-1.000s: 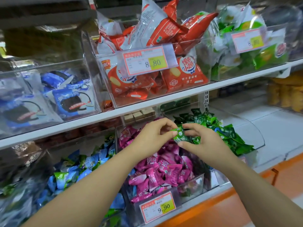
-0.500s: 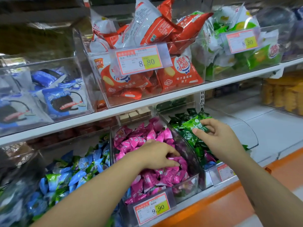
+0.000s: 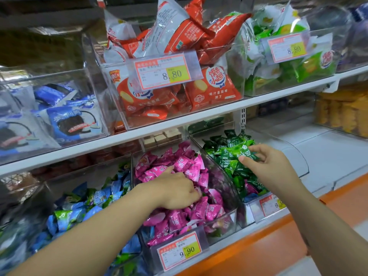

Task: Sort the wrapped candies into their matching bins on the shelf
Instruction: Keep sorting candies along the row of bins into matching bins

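L hand point(image 3: 177, 191) is down in the pink-candy bin point(image 3: 220, 226), mid bin on the lower shelf. Arm comes in from bottom-left. Fingers are curled, tips buried in the pink wrapped candies point(image 3: 189, 166). Can't tell if I've got one gripped or am just touching the pile.

R hand point(image 3: 272, 168) is over the green-candy bin point(image 3: 298, 162), next bin to the right. Thumb & forefingers pinch one light-green wrapped candy point(image 3: 246, 153). It sits right on top of the dark- and light-green candies point(image 3: 225, 156) at the back of the pile, touching or just above them; can't say which. Low at the front of that bin a pink wrapper point(image 3: 250, 189) and a blue one point(image 3: 249, 198) show among the greens.

Left of the pink bin there's a 3rd clear bin w/ blue & green-white candies point(image 3: 89, 204), partly behind my L forearm. The pink bin's front carries a price tag point(image 3: 180, 251) reading 9.90; the green bin's tag point(image 3: 271, 205) is cut off by my R wrist.

Upper shelf board point(image 3: 179, 120) is white. On it, clear bins w/ blue cookie packs point(image 3: 69, 120) at left, red snack packs point(image 3: 211, 86) in the middle behind an 8.80 tag point(image 3: 165, 72), and green-white packs point(image 3: 278, 72) at right. Orange edge strip point(image 3: 258, 246) runs below the lower bins.
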Demonstrator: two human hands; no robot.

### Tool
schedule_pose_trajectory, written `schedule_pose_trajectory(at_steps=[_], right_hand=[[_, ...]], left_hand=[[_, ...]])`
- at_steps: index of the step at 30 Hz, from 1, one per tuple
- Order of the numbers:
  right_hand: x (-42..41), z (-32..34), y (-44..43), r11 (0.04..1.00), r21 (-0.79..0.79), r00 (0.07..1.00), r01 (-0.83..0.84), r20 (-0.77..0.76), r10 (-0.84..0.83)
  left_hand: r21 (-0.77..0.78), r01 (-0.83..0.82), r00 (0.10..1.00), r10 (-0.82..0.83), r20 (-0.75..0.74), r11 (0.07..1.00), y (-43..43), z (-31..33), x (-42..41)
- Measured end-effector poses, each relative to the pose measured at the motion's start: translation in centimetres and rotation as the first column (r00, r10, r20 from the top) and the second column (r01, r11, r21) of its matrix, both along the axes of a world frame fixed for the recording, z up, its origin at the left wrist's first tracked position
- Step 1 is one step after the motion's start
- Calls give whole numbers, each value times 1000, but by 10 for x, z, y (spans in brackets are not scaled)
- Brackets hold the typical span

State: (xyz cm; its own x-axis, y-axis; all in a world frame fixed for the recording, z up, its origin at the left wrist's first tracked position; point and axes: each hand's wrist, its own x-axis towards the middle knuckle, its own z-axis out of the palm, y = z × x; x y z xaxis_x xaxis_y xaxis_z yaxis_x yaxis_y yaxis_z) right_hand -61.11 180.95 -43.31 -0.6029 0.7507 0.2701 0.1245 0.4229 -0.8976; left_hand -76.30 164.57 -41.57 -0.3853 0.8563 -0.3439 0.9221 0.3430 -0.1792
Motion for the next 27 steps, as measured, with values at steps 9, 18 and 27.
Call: schedule_pose_trajectory(at_steps=[9, 18, 27], right_hand=[[0, 1, 2, 1000, 3, 1000, -8, 14, 8], [4, 0, 1, 999, 19, 999, -31, 27, 31], [3, 2, 0, 999, 29, 999, -36, 26, 36]], left_hand=[[127, -129, 986, 114, 125, 983, 30, -4, 20], [-35, -207, 959, 210, 189, 978, 36, 2, 16], [223, -262, 965, 250, 79, 939, 40, -18, 16]])
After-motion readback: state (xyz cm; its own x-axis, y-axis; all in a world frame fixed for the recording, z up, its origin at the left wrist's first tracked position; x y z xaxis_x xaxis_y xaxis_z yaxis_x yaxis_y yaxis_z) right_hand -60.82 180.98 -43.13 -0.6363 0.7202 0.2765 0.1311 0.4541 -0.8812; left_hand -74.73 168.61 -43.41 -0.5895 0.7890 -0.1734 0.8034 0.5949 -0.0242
